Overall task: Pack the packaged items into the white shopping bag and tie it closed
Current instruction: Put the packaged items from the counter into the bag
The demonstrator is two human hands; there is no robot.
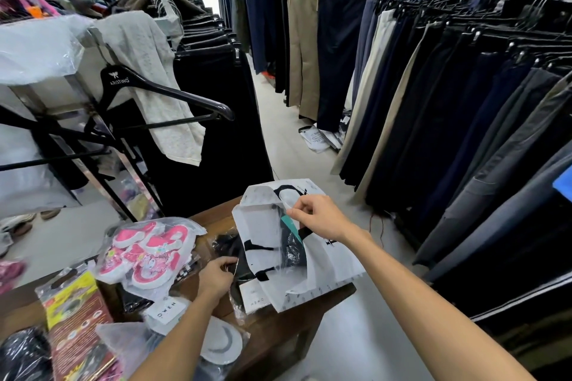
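A: Where's the white plastic shopping bag w/ black print point(312, 260)?

B: On the brown wooden table point(278, 328), far-right corner. Right hand point(322, 216) pinches its top edge, fingers together on the film.

A: Left hand point(216, 280)?

B: Just left of the bag, fingers closed on a black clear-wrapped packet point(229, 249). Packets look light, soft, slippery; prob best gripped at an edge.

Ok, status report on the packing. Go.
Right hand pinching white bag's rim, holding it open. Left hand gripping black packaged item beside it. One dark package already inside. Pink slippers pack waiting on table.
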